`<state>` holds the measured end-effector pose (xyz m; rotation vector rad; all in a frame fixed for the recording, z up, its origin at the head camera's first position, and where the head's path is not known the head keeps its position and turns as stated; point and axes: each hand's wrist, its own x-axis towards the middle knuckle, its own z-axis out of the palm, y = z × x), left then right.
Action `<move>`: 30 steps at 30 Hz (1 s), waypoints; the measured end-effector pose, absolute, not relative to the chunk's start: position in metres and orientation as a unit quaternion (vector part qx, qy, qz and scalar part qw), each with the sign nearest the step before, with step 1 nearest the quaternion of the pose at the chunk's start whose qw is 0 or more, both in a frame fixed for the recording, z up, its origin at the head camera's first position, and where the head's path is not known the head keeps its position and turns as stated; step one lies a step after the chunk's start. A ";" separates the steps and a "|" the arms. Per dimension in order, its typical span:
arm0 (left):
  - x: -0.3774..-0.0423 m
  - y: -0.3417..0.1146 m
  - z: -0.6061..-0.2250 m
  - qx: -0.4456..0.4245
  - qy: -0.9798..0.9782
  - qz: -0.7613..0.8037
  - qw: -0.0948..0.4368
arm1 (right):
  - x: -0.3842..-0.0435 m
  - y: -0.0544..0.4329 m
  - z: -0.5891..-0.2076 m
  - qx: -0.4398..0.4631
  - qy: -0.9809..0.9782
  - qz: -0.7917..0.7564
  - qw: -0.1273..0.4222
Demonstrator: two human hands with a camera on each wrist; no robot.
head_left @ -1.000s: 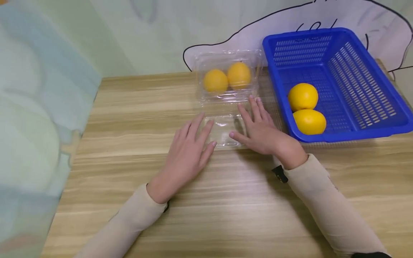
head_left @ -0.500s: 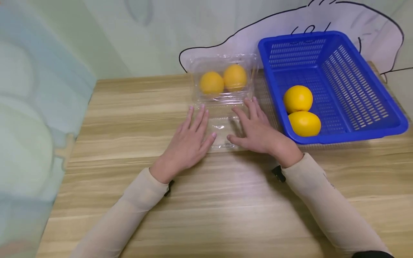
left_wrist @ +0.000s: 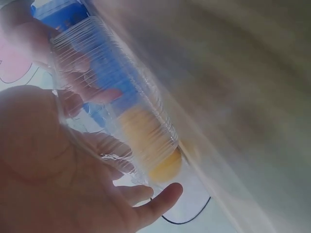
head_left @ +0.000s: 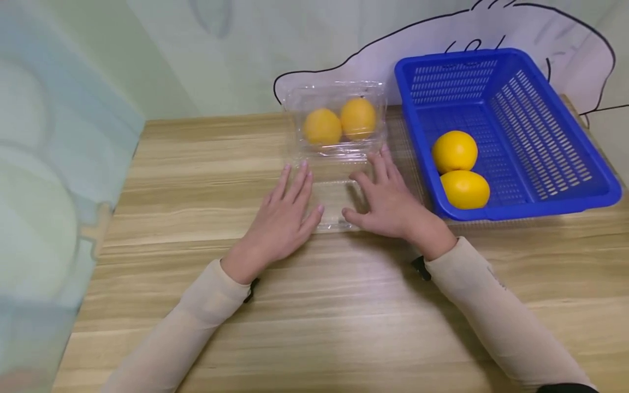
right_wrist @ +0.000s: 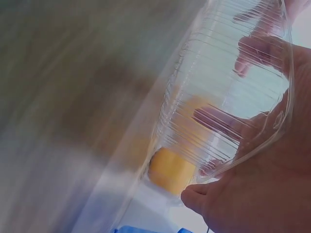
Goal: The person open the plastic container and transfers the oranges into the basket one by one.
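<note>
In the head view, a clear ribbed plastic box [head_left: 330,203] lies on the table between both hands. My left hand [head_left: 281,219] lies along its left side with the fingers stretched forward, palm against the rim in the left wrist view. Opposite it, my right hand [head_left: 390,207] touches the right side, fingers spread and slightly bent. Just behind is another stretch of clear box [head_left: 339,150] with two oranges [head_left: 322,126] inside. I cannot tell whether the two clear parts are joined. Through the plastic, the right wrist view shows a blurred orange [right_wrist: 171,170].
A blue perforated basket [head_left: 521,158] stands to the right of the right hand, with two oranges [head_left: 464,189] near its left front corner. The wooden table [head_left: 314,327] meets a painted wall [head_left: 221,71] at the back and another on the left.
My left hand has slid forward and outward along the box's left side, its fingers now straighter. The right hand has shifted only slightly. The head view has also shifted a little.
</note>
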<state>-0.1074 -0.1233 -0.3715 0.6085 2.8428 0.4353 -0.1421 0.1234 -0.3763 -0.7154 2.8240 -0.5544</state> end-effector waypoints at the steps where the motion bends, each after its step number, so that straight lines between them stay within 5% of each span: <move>1: -0.106 -0.125 -0.371 0.206 0.962 0.146 0.100 | -0.141 0.122 -0.376 -0.242 0.948 -0.186 0.088; 30: -0.090 -0.211 -0.369 0.160 0.970 0.157 0.097 | -0.142 0.030 -0.373 -0.282 0.939 -0.172 0.097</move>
